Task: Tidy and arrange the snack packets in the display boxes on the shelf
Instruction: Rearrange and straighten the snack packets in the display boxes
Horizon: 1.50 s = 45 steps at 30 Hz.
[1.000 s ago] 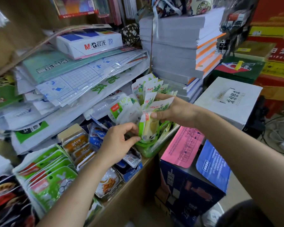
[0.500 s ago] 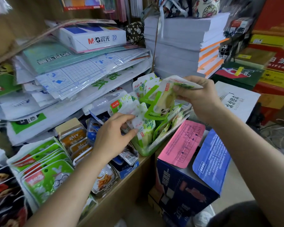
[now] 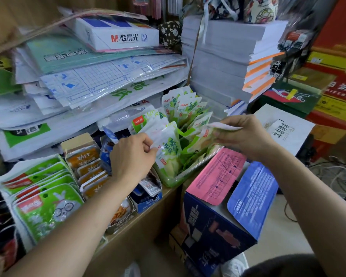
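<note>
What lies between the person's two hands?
In the head view, green-and-white snack packets in the clear display tray fill the gap; the left hand and right hand each pinch one.

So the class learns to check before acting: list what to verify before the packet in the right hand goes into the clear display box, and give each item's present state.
1. Right hand pinches the loose packet: ok.
2. Left hand grips the front packet: ok.
3. Standing packets in the clear display box are even: not ok, they lean different ways.
4. Free slot for the loose packet: cannot tell, other packets hide it.
5. Box fully on the shelf: cannot tell, it sits at the edge.
</note>
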{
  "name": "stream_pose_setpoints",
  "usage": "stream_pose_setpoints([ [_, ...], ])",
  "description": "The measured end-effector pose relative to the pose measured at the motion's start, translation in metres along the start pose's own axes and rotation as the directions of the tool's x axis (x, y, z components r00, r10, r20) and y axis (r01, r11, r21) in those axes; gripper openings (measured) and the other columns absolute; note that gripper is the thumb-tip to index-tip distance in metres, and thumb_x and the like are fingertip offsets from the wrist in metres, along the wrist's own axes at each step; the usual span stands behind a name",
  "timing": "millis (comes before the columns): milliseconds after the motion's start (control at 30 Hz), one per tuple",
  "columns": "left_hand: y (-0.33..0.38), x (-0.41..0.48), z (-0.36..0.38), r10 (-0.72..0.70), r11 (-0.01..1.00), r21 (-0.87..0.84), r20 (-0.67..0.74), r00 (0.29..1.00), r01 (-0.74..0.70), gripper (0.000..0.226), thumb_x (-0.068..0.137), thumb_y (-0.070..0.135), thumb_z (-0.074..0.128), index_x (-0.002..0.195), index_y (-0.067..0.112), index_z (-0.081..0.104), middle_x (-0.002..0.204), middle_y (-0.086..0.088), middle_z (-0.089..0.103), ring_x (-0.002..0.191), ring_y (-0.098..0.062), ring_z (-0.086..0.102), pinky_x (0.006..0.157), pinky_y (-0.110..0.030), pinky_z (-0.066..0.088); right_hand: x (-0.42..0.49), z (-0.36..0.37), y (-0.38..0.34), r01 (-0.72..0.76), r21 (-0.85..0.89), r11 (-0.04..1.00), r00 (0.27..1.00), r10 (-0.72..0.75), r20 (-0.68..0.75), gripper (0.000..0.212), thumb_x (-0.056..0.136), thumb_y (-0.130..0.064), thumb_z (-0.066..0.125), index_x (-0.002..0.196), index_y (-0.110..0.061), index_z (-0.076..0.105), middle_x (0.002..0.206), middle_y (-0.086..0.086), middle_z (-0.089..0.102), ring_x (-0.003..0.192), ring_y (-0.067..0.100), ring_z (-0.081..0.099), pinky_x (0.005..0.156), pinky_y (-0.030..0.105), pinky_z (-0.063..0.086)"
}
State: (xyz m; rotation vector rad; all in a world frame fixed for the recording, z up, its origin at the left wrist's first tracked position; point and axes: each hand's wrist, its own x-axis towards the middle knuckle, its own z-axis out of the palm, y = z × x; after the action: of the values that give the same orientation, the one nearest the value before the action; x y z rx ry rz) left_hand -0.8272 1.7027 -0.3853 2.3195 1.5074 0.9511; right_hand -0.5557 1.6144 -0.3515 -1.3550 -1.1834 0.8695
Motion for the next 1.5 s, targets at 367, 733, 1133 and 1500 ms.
stream_pose_setpoints([
  [367, 0.002, 0.001, -0.004, -0.073, 0.997, -0.018, -0.006, 0.997, 0.073, 0.009, 0.082, 0.033, 0.078, 0.085, 0.029, 0.072, 0.061, 0.02, 0.058, 0.073, -0.009, 0.069, 0.064, -0.032, 0.058, 0.0, -0.017, -0.023, 0.112, -0.374, 0.921, 0.984, -0.051, 0.169, 0.014, 0.073, -0.016, 0.084, 0.086, -0.015, 0.08, 0.084, 0.012, 0.076, 0.086, 0.038, 0.071, 0.084, 0.051, 0.057],
  [733, 0.003, 0.0, -0.006, -0.02, 0.986, -0.165, -0.013, 1.0, 0.018, 0.014, 0.081, 0.036, 0.081, 0.088, 0.026, 0.074, 0.071, 0.015, 0.066, 0.069, -0.005, 0.065, 0.065, -0.03, 0.058, 0.011, 0.013, -0.033, 0.147, -0.311, 0.939, 0.97, -0.076, 0.229, 0.016, 0.077, -0.005, 0.081, 0.093, -0.004, 0.078, 0.083, 0.012, 0.076, 0.074, 0.022, 0.071, 0.068, 0.028, 0.058],
  [1133, -0.008, 0.002, -0.007, 0.181, 0.948, -0.278, 0.066, 0.981, -0.156, 0.026, 0.087, 0.004, 0.072, 0.097, 0.027, 0.077, 0.092, 0.013, 0.064, 0.077, -0.001, 0.062, 0.072, -0.023, 0.051, 0.026, 0.042, -0.021, 0.069, -0.183, 0.981, 0.963, -0.018, 0.268, 0.018, 0.082, -0.001, 0.076, 0.099, -0.006, 0.075, 0.085, 0.001, 0.077, 0.077, 0.014, 0.072, 0.072, 0.028, 0.06],
  [1500, 0.002, 0.001, -0.011, 0.12, 0.993, -0.066, 0.468, 0.875, -0.1, 0.059, 0.079, 0.05, 0.049, 0.134, 0.03, 0.06, 0.116, 0.006, 0.033, 0.122, -0.015, 0.025, 0.1, -0.043, 0.039, 0.032, 0.053, -0.007, 0.167, -0.256, 0.952, 0.985, -0.172, 0.004, 0.008, 0.083, -0.005, 0.077, 0.091, -0.007, 0.076, 0.079, 0.01, 0.074, 0.066, 0.013, 0.067, 0.067, 0.029, 0.059],
])
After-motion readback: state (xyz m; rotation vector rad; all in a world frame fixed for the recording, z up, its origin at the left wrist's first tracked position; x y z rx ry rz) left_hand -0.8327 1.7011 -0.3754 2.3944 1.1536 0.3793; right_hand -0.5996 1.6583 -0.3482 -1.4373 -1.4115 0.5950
